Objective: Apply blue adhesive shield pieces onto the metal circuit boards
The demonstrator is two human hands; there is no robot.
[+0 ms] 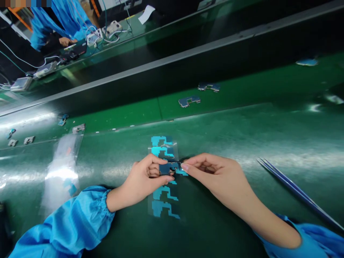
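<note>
Between the thumb and fingers of my left hand (pixel 142 175) is a small dark blue circuit board (pixel 165 169), held by its left end. My right hand (pixel 217 173) pinches at the board's right end with thumb and forefinger. Just under those fingertips shows a light blue piece (pixel 182 172); whether it is fixed to the board I cannot tell. Below both hands lies a clear sheet with several light blue cut-out stickers (pixel 159 209), its middle partly covered by my left hand and the board.
Blue tweezers (pixel 292 186) lie at the right. A clear plastic bag (pixel 60 172) rests at the left. Further circuit boards (pixel 189 101) are spread along the green strip behind. Beyond a long metal rail (pixel 150 66), a person in blue sleeves (pixel 57 21) sits near cables and devices.
</note>
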